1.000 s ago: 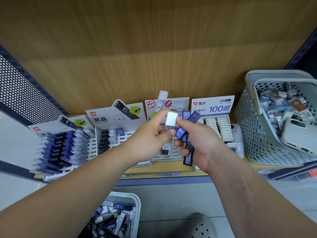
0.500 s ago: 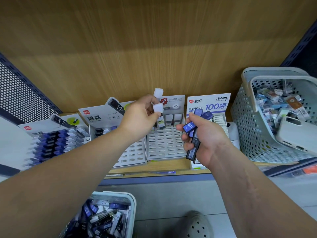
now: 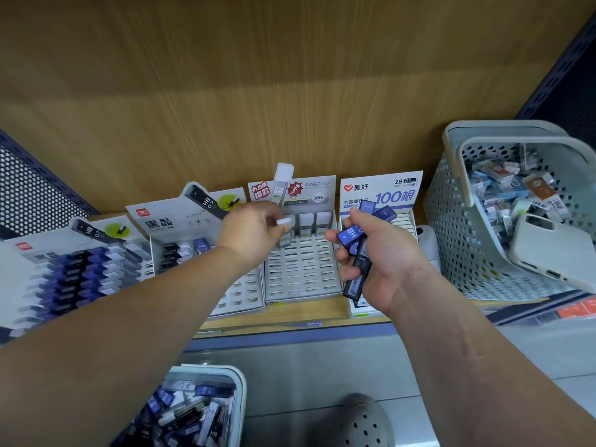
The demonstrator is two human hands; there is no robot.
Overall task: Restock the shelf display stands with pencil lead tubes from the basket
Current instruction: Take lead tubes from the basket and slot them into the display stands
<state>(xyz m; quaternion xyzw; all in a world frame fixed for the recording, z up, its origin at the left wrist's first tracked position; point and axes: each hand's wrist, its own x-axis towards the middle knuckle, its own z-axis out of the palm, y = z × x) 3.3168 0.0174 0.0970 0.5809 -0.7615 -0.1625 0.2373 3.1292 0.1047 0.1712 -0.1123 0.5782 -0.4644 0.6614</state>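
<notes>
Two baskets were in view. The nearer one, a pale floor basket (image 3: 241, 391) below the shelf, held a loose heap of pencil lead tubes (image 3: 193, 411), blue and white caps mixed. Just right of it was the toe of a grey perforated shoe (image 3: 364, 421).

Above these, both forearms reached to the shelf. The right hand (image 3: 387, 262) had its fingers clamped round a bundle of blue-capped tubes (image 3: 351, 236), dark bodies pointing down toward the shelf edge (image 3: 306, 314), one cap marked HB. The left hand (image 3: 251, 233) pinched a single white-capped tube (image 3: 284, 221) between thumb and fingertips, upright at the back row of the centre display stand (image 3: 303, 275) (whether its foot sat in a slot could not be told). Further white-capped stock (image 3: 323, 221) stood upright in that same row; the slots in front lay open.

Left of centre, the second stand (image 3: 238, 295) carried only a few tubes at its back left. The leftmost stand (image 3: 64, 275) was filled with rows of blue-capped tubes. The right-hand stand (image 3: 380, 191), headed "100", was partly hidden behind the right hand.

Further right on the shelf sat a grey perforated basket (image 3: 451, 237) holding small packaged goods, with a pale phone (image 3: 554, 250) leaning inside it. A wood-grain back panel (image 3: 290, 91) closed the bay.
</notes>
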